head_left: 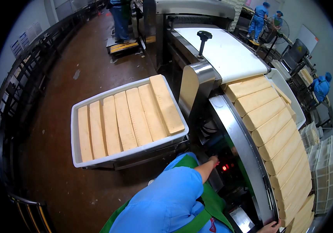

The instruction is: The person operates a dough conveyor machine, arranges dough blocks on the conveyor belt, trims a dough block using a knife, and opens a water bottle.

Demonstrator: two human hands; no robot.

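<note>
My left hand reaches into the dark space under the machine's curved side, close to a red lit button. Its fingers look closed together; whatever they touch is too small to make out. At the lower end of the curved metal rail, my right hand has its fingers bent over the edge, partly cut off by the frame. Just beyond it, a row of long pale-yellow loaf-shaped blocks lies side by side along the curved slope, coming down from a white conveyor belt.
A white tub with several similar blocks stands on a metal stand to the left. A black knob rises beside the belt. Stacked white crates are at right. Co-workers in blue stand in the background.
</note>
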